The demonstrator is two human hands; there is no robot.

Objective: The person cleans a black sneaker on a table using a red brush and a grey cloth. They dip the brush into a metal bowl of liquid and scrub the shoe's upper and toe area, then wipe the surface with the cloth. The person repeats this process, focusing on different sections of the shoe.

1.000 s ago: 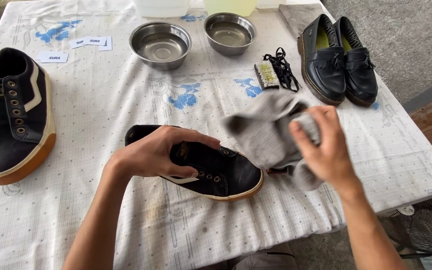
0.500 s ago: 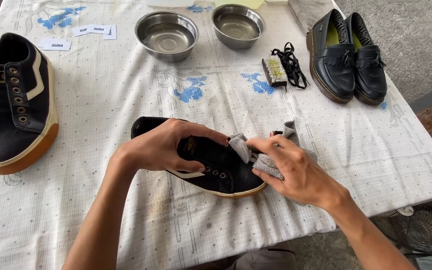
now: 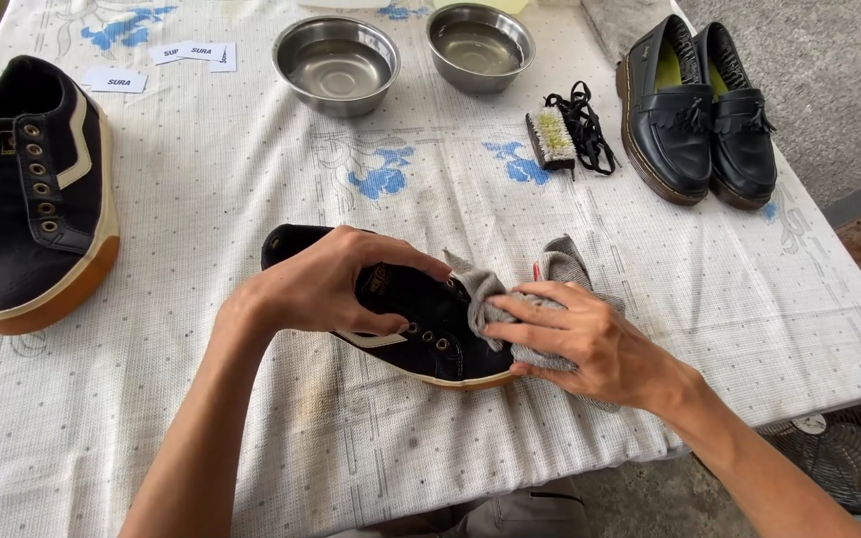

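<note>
The left hand (image 3: 326, 284) clamps down over the collar and side of a black canvas lace-less sneaker with a cream sole edge (image 3: 421, 329), which lies on the table (image 3: 201, 209) near its front edge, toe pointing to the person's right. The right hand (image 3: 575, 339) presses a crumpled grey soft cloth (image 3: 540, 299) against the sneaker's toe, fingers spread and closed onto the fabric.

The sneaker looks light, with a pliable canvas upper and a stiffer rubber sole; the firm places to hold it seem to be the heel and collar, where the left hand's grip already sits. The cloth is limp and bunches easily, so it likely needs a full-palm hold.

The toe cap is hidden under the cloth and right hand, and the heel is largely covered by the left hand. A small red thing peeks out beside the cloth; what it is cannot be told.

Farther off sit the matching black sneaker with a brown gum sole (image 3: 32, 199), two round steel bowls (image 3: 336, 65), a small bristle brush (image 3: 550, 139) and a pair of black tasselled leather loafers (image 3: 695, 110).
</note>
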